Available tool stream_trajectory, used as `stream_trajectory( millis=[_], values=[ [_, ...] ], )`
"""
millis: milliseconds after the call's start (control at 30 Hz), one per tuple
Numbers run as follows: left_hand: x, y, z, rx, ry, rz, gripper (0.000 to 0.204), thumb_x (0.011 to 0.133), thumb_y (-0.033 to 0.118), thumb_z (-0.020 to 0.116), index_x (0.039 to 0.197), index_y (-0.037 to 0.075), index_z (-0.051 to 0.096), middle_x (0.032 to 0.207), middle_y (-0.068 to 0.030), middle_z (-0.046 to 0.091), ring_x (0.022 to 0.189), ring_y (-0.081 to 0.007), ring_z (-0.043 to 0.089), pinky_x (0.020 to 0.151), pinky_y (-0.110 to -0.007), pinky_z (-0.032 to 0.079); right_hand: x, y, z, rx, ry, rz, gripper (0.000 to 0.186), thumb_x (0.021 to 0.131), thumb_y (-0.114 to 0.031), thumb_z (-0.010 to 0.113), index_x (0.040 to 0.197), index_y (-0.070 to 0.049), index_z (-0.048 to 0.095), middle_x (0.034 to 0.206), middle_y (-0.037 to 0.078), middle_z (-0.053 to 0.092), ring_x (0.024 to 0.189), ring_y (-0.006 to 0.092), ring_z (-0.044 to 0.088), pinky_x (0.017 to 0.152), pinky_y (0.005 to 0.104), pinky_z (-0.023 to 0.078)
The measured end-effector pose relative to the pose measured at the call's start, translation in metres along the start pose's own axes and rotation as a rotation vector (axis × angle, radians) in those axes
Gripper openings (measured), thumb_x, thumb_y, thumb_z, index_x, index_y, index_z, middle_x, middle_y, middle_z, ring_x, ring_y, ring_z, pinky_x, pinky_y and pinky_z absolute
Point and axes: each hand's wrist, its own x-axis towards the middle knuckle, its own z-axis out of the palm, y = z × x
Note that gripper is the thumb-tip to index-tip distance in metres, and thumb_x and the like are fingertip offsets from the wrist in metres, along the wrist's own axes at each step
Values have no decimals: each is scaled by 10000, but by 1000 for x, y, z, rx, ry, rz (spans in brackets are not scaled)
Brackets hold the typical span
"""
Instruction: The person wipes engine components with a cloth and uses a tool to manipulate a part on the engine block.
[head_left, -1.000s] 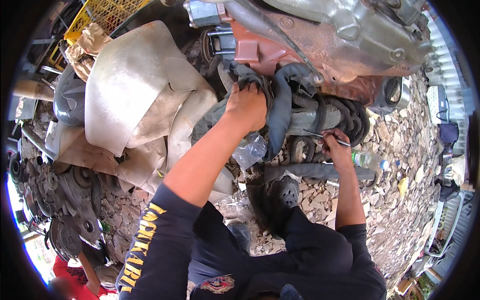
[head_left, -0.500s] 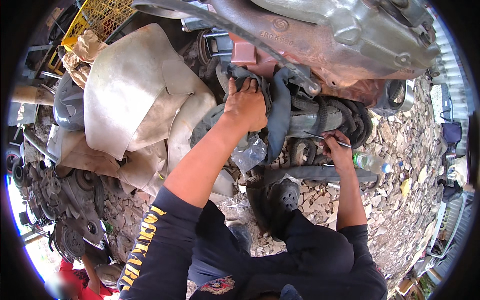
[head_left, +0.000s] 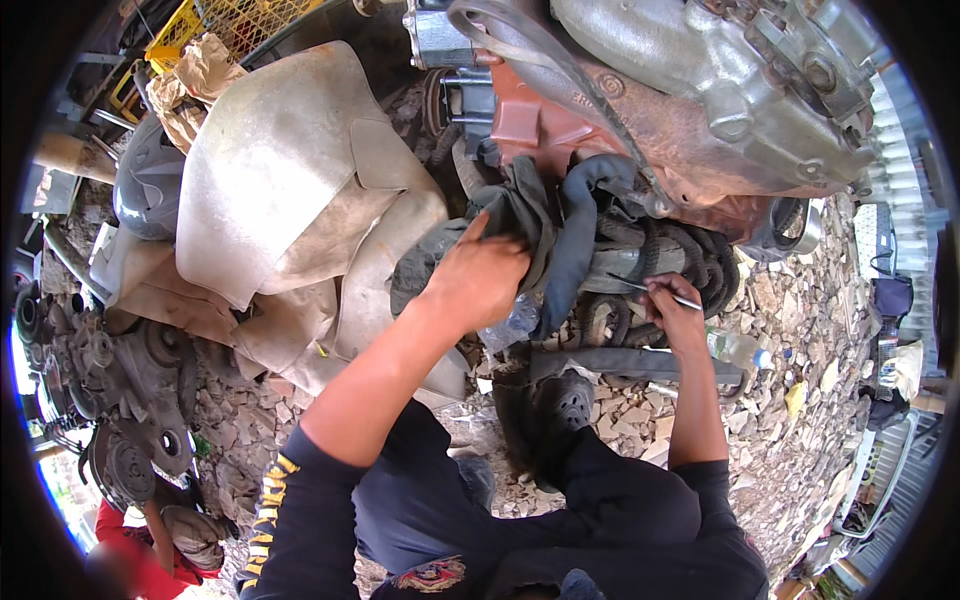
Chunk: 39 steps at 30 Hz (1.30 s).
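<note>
Two grips [head_left: 480, 282] [head_left: 672, 304] and one slim tool [head_left: 630, 283] show.

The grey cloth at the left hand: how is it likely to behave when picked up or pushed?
The grey cloth would probably droop, since it bunches in soft folds against the left hand. It seems unlikely to roll when pushed, lying in a rumpled heap.

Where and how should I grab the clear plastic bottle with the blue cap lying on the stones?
Probably around the middle of the clear plastic bottle, coming from above and the right: it lies on its side with its blue cap pointing right, while the right forearm crowds its other end.
</note>
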Motion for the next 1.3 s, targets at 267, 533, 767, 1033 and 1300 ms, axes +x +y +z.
stream_trajectory(
  millis=[267, 533, 767, 1033, 1300],
  values=[
    [-93, -21, 9, -446, 112, -675, 275, 773, 145, 545, 990, 125, 714, 950, -202, 679, 952, -375, 636, 881, -467, 487, -50, -81, 6, -181, -85, -257, 158, 915, -59, 628, 1047, 25, 608, 859, 78, 674, 645, 74, 556, 581, 216, 471],
    [-125, -62, 22, -585, 93, -924, 343, 811, 198, 512, 1075, 68, 686, 1084, -226, 657, 1064, -381, 608, 931, -451, 464, -63, -148, 93, -653, -157, -722, 146, 887, -108, 663, 975, 7, 651, 778, 81, 652, 723, 96, 605, 664, 271, 487],
    [-76, -48, 53, -709, 56, -849, 395, 826, 195, 496, 1162, 54, 648, 1215, -195, 625, 1151, -337, 590, 994, -425, 447, -11, -141, 146, -833, -3, -877, 170, 874, -158, 646, 966, -15, 665, 885, 156, 690, 835, 284, 678, 756, 337, 512],
    [-77, -26, 52, -673, -191, -615, 402, 798, 174, 512, 1142, 11, 643, 1192, -204, 631, 1124, -346, 600, 966, -439, 460, 23, -130, 158, -811, 46, -544, 246, 919, -284, 576, 946, -50, 650, 731, 156, 663, 627, 260, 670, 627, 374, 510],
    [-85, -34, 42, -786, -157, -679, 390, 826, 164, 521, 1170, 34, 652, 1241, -165, 626, 1173, -314, 588, 1009, -443, 413, 71, -158, 173, -1145, -59, -532, 361, 919, -277, 564, 740, 33, 611, 595, 134, 623, 600, 222, 674, 614, 393, 506]
  ],
)
